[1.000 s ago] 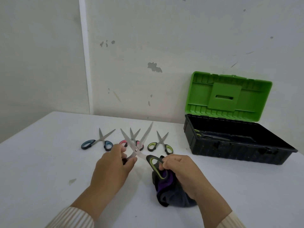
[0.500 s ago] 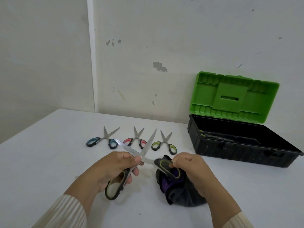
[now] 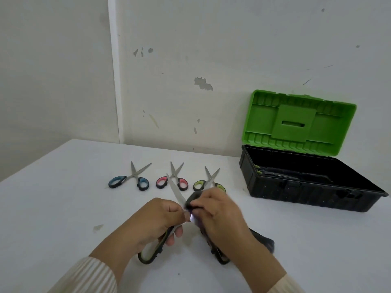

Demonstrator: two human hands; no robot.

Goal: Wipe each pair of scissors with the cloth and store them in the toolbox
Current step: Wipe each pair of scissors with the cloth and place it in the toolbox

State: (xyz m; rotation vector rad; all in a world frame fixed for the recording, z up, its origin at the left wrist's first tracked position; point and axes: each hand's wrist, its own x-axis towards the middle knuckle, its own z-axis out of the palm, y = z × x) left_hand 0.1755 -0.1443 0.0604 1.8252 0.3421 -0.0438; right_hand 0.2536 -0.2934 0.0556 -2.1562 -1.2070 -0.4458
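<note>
My left hand (image 3: 156, 220) grips a large pair of scissors with black and green handles (image 3: 151, 253), blades spread open; one blade (image 3: 176, 192) points up and left. My right hand (image 3: 220, 216) presses a dark cloth (image 3: 262, 240) around the other blade near the pivot. The cloth trails on the table behind my right wrist. Three smaller pairs lie in a row beyond: blue-handled scissors (image 3: 131, 179), pink-handled scissors (image 3: 172, 180), green-handled scissors (image 3: 208, 182). The black toolbox (image 3: 306, 199) stands at the right with its green lid (image 3: 298, 121) up.
The white table (image 3: 53, 208) ends at the wall behind the scissors. Some dark tools lie inside the toolbox at its left end. A small grey smudge (image 3: 97, 227) marks the table left of my hands.
My right hand left the scissors' handle, took up the cloth and moved it onto a blade near the pivot. My left hand slid lower, keeping its grip.
</note>
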